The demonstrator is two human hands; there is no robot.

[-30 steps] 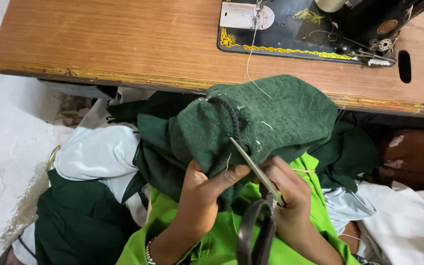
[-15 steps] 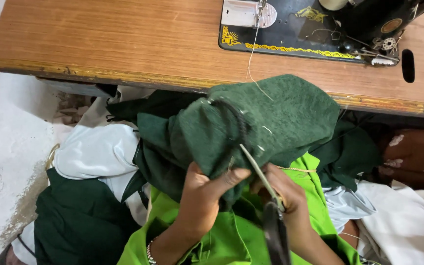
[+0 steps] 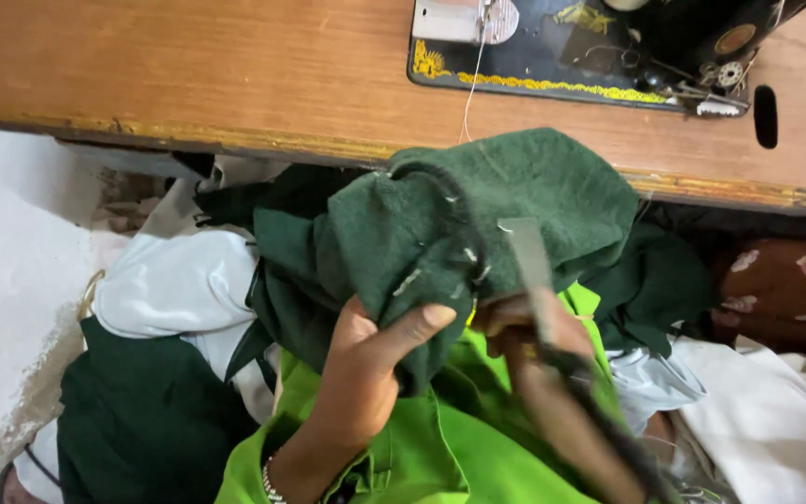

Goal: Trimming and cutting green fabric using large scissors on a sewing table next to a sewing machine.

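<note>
Left hand (image 3: 366, 373) closed on a bunched dark green fabric (image 3: 478, 224), thumb pressed across the front fold, fingers hidden behind the cloth; right hand (image 3: 524, 322) wrapped shut around a pair of scissors (image 3: 543, 299), handles lost in blur below the hand, pale blade angled up and away over the cloth, tip near a dark seam edge dotted with short loose thread ends; blade too blurred to tell whether touching the cloth or just above it; both hands close together, nearly touching, with the green bundle held up between and beyond them. Beneath the wrists, a bright lime green garment (image 3: 440, 448) covering the lap; a beaded bracelet (image 3: 270, 481) at the left wrist. Beyond the hands, a wooden desk (image 3: 188, 75) with worn front edge; on it, past the right hand, a black sewing machine (image 3: 599, 42) with yellow trim and a metal plate; a thin pale thread (image 3: 468, 89) hanging from the machine down toward the green bundle. Left of the left hand, white cloth (image 3: 170, 285) and more dark green cloth (image 3: 142, 420) piled low; right of the right hand, white cloth and a brown patterned cloth (image 3: 781, 289).
</note>
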